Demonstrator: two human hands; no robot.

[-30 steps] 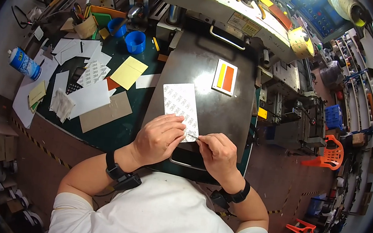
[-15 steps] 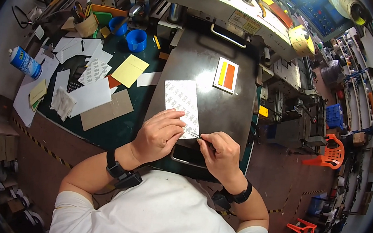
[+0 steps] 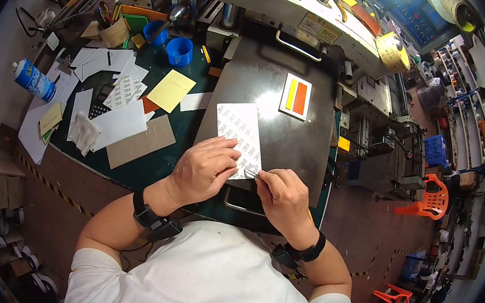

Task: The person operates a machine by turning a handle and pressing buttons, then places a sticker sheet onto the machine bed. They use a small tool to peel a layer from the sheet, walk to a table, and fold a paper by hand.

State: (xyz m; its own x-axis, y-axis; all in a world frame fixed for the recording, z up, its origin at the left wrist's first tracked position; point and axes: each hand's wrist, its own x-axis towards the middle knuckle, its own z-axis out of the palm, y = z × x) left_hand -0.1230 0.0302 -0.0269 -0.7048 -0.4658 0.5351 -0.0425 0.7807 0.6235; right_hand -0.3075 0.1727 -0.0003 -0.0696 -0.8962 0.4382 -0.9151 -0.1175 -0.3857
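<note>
A white sheet with grey repeated print (image 3: pixel 239 128), like adhesive backing paper, lies at a slant on the dark metal plate (image 3: pixel 301 157). My left hand (image 3: pixel 202 168) rests on its near left edge, fingers loosely bent and apart, gripping nothing visible. In my right hand (image 3: pixel 285 197) is a thin pair of tweezers (image 3: pixel 251 173), pinched between thumb and fingers. Their tips touch or hover just over the sheet's near right corner; which of these I cannot tell. Farther up the plate lies a white panel with a yellow and an orange-red strip (image 3: pixel 295 97).
Left on the green table, loose sheets and card (image 3: pixel 142 141), a yellow pad (image 3: pixel 171 91), blue cups (image 3: pixel 179 52) and a spray can (image 3: pixel 34 80) lie about. The press beam (image 3: pixel 287 8) spans behind the plate. Metal handles (image 3: pixel 297 48) stick out from it. Orange chairs (image 3: pixel 431 197) stand right.
The tweezers' tips and my right hand have shifted slightly left and up over the sheet's corner. My left hand stays at the sheet's edge, its fingers a little more bent.
</note>
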